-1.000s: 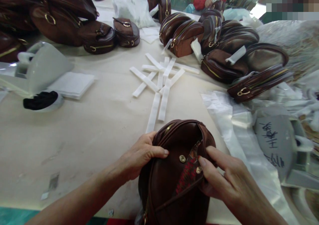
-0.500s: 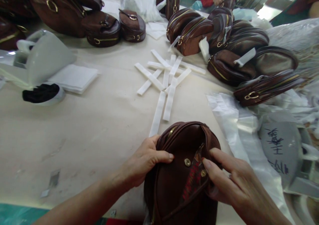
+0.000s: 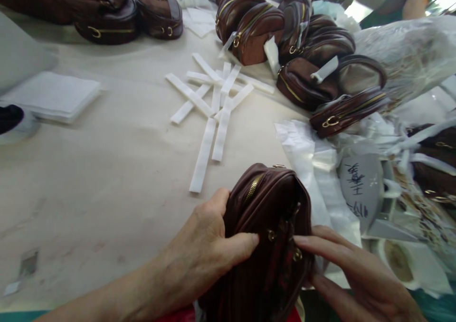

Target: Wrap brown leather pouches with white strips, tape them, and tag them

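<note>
left hand [image 3: 210,253] and right hand [image 3: 359,269] hold a brown bag [image 3: 270,260]; handwriting [image 3: 354,180] marks the grey dispenser [image 3: 372,186] near the table's [image 3: 117,184] right edge.

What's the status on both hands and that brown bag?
Left hand gripping brown bag, thumb across its front. Right hand at bag's right side, near lower snap; grip unclear. White strips beyond, apart from bag; nothing seen blocking.

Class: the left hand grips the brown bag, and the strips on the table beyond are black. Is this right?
Wrong colour: the head view shows white strips on the table. The left hand does grip the brown bag.
</note>
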The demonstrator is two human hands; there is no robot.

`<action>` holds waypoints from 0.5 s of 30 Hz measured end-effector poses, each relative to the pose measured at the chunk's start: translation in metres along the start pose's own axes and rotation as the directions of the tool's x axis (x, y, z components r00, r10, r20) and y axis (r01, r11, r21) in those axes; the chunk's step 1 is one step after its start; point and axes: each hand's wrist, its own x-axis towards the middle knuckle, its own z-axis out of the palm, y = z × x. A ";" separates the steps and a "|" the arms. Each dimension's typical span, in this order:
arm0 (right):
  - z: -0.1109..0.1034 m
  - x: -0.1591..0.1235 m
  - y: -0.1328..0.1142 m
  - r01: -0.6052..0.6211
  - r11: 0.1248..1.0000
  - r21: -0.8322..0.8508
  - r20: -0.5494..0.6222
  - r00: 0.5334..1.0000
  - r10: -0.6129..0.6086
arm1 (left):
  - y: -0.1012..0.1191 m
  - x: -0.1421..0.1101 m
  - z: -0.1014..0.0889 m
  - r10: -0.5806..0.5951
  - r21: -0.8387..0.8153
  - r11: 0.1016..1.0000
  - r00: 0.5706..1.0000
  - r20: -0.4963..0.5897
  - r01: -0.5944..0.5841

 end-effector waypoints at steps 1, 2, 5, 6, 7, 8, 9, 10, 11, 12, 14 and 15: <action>-0.004 0.002 0.001 0.064 0.997 -0.043 0.025 0.998 -0.063 | 0.002 -0.001 0.003 0.009 0.011 1.000 1.000 0.000 -0.009; -0.008 0.004 0.001 0.120 0.990 -0.069 0.046 0.992 -0.117 | 0.002 -0.001 0.006 0.015 0.019 1.000 1.000 0.000 -0.015; -0.011 0.012 -0.005 0.185 0.975 -0.121 0.075 0.981 -0.177 | 0.002 -0.002 0.014 0.015 0.031 0.999 1.000 -0.002 -0.015; -0.010 0.014 -0.008 0.178 0.973 -0.148 0.073 0.983 -0.168 | 0.001 -0.002 0.017 0.014 0.030 0.999 1.000 -0.008 -0.014; -0.008 0.015 -0.010 0.161 0.970 -0.182 0.072 0.986 -0.151 | 0.001 -0.001 0.020 0.016 0.026 1.000 1.000 -0.015 -0.016; -0.006 0.016 -0.013 0.144 0.966 -0.216 0.072 0.989 -0.132 | 0.000 -0.001 0.023 0.022 0.020 1.000 1.000 -0.022 -0.021; -0.005 0.017 -0.015 0.136 0.961 -0.242 0.076 0.990 -0.121 | 0.000 -0.001 0.025 0.028 0.014 1.000 0.999 -0.027 -0.028; -0.003 0.017 -0.016 0.137 0.956 -0.258 0.082 0.989 -0.120 | 0.000 -0.001 0.027 0.037 0.009 0.999 0.999 -0.031 -0.037; -0.002 0.018 -0.017 0.145 0.954 -0.264 0.091 0.988 -0.125 | 0.001 -0.001 0.029 0.044 0.009 0.999 0.999 -0.031 -0.044; -0.001 0.018 -0.017 0.149 0.952 -0.266 0.098 0.987 -0.127 | 0.002 -0.001 0.031 0.050 0.012 0.999 0.998 -0.032 -0.049; -0.001 0.018 -0.016 0.138 0.955 -0.262 0.097 0.988 -0.116 | 0.004 -0.001 0.034 0.059 0.019 0.998 0.997 -0.040 -0.058; -0.001 0.017 -0.016 0.114 0.960 -0.257 0.092 0.991 -0.093 | 0.004 -0.001 0.035 0.062 0.021 0.998 0.997 -0.042 -0.061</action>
